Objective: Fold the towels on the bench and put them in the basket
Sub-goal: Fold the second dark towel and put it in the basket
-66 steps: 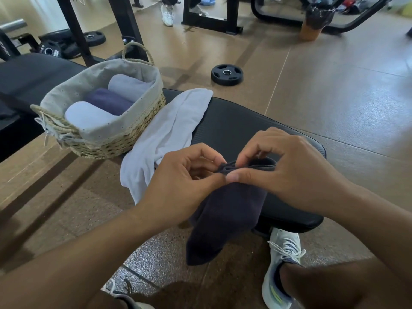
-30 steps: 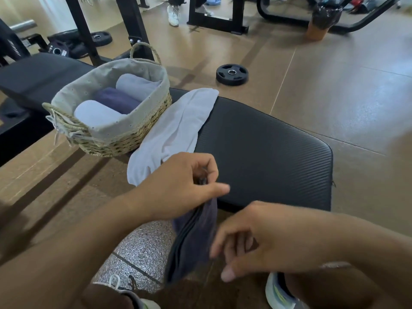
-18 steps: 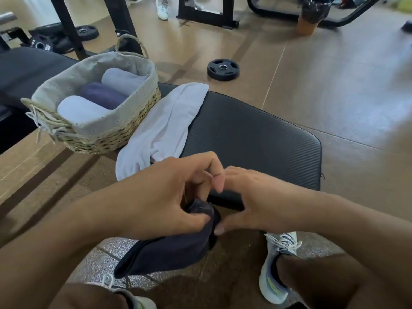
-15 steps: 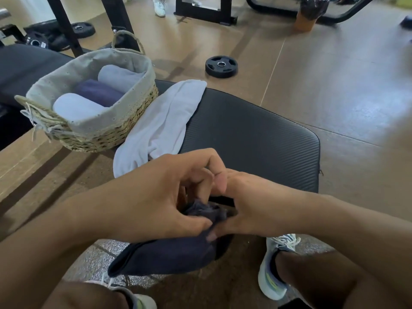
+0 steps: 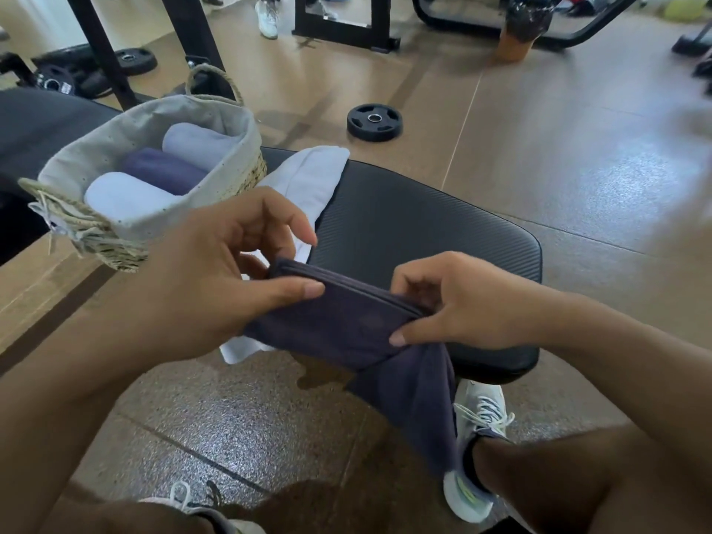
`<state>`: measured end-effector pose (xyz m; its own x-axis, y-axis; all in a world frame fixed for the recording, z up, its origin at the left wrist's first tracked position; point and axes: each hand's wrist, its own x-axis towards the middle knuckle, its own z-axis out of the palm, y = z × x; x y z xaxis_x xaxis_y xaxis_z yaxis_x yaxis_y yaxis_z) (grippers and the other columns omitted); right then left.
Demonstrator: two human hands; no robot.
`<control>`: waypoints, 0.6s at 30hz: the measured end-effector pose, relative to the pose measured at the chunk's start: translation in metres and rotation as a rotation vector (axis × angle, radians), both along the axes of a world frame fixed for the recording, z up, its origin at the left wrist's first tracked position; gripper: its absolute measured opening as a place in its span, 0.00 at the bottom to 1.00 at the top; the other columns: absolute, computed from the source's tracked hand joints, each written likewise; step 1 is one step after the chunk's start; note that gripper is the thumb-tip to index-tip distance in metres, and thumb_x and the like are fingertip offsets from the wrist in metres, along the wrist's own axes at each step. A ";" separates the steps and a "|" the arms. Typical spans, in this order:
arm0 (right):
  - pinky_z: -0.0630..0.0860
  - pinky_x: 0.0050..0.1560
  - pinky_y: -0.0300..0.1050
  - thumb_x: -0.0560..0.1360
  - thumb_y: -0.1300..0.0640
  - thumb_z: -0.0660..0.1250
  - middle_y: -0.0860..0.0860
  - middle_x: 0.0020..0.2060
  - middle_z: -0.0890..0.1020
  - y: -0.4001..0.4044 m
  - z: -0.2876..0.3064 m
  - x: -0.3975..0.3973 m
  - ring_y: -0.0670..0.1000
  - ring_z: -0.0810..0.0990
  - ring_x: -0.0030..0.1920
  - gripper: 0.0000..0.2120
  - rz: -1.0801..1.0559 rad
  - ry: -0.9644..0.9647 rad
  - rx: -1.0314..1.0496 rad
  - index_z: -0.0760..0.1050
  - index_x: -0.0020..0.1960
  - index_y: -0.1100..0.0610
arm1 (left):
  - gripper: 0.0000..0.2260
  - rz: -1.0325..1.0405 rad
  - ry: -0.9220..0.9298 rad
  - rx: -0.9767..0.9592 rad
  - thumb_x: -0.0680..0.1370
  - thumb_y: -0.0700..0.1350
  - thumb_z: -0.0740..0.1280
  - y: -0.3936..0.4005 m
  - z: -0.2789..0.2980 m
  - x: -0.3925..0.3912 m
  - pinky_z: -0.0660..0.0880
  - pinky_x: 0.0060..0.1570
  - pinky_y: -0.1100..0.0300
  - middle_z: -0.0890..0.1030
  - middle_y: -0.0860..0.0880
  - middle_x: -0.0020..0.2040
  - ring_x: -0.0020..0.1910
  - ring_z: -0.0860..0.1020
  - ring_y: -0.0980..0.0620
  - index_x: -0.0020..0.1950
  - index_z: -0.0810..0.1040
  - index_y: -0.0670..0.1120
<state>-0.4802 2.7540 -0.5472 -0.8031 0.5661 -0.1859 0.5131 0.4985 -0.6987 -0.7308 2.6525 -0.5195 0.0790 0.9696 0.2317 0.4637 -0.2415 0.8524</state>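
A dark navy towel (image 5: 346,321) is stretched between my hands just in front of the black bench (image 5: 424,233). My left hand (image 5: 215,279) pinches its left end and my right hand (image 5: 462,302) pinches its right end; a loose tail hangs down toward my shoe. A white towel (image 5: 308,179) lies unfolded across the bench, partly hidden by my left hand. The woven basket (image 5: 215,117) with a grey liner stands on the bench at the left. It holds two pale rolled towels and one purple rolled towel.
A black weight plate (image 5: 374,122) lies on the floor beyond the bench. Black rack posts (image 5: 104,52) and more plates stand at the back left. My shoes (image 5: 477,437) are on the floor below the bench's near end. Another person's shoe is far back.
My hands were bunched together on the dark towel below the bench edge. They have moved apart and up, drawing a folded edge of the towel taut between them.
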 end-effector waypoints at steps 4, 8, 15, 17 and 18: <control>0.79 0.47 0.56 0.71 0.57 0.75 0.49 0.38 0.84 0.011 0.001 0.012 0.52 0.82 0.38 0.08 -0.060 -0.018 0.021 0.79 0.45 0.46 | 0.19 0.097 -0.018 0.038 0.65 0.48 0.83 0.005 -0.003 0.000 0.78 0.38 0.53 0.75 0.45 0.38 0.35 0.76 0.57 0.50 0.79 0.50; 0.80 0.47 0.60 0.67 0.57 0.67 0.48 0.40 0.85 0.014 0.005 0.015 0.54 0.83 0.41 0.09 -0.077 0.015 0.017 0.78 0.46 0.48 | 0.15 0.205 -0.013 0.077 0.65 0.46 0.77 0.009 -0.004 0.000 0.77 0.38 0.66 0.76 0.46 0.39 0.36 0.76 0.60 0.49 0.79 0.49; 0.77 0.44 0.57 0.67 0.59 0.66 0.48 0.37 0.83 0.030 0.018 0.035 0.51 0.79 0.38 0.07 -0.113 -0.092 0.043 0.76 0.43 0.49 | 0.14 0.286 0.036 0.071 0.67 0.47 0.77 0.018 -0.013 -0.008 0.74 0.37 0.72 0.79 0.49 0.39 0.36 0.77 0.61 0.49 0.79 0.50; 0.76 0.42 0.54 0.68 0.58 0.67 0.45 0.36 0.81 0.035 0.017 0.040 0.46 0.77 0.35 0.07 -0.147 -0.175 0.101 0.74 0.42 0.47 | 0.14 0.330 0.069 0.028 0.68 0.43 0.80 0.025 -0.022 -0.016 0.71 0.39 0.74 0.79 0.54 0.38 0.36 0.77 0.62 0.48 0.79 0.52; 0.76 0.42 0.53 0.68 0.57 0.67 0.43 0.35 0.81 0.038 0.017 0.042 0.46 0.78 0.35 0.07 -0.167 -0.201 0.125 0.74 0.43 0.47 | 0.14 0.349 0.089 -0.001 0.69 0.41 0.80 0.029 -0.026 -0.019 0.70 0.39 0.75 0.79 0.55 0.37 0.36 0.77 0.62 0.49 0.80 0.52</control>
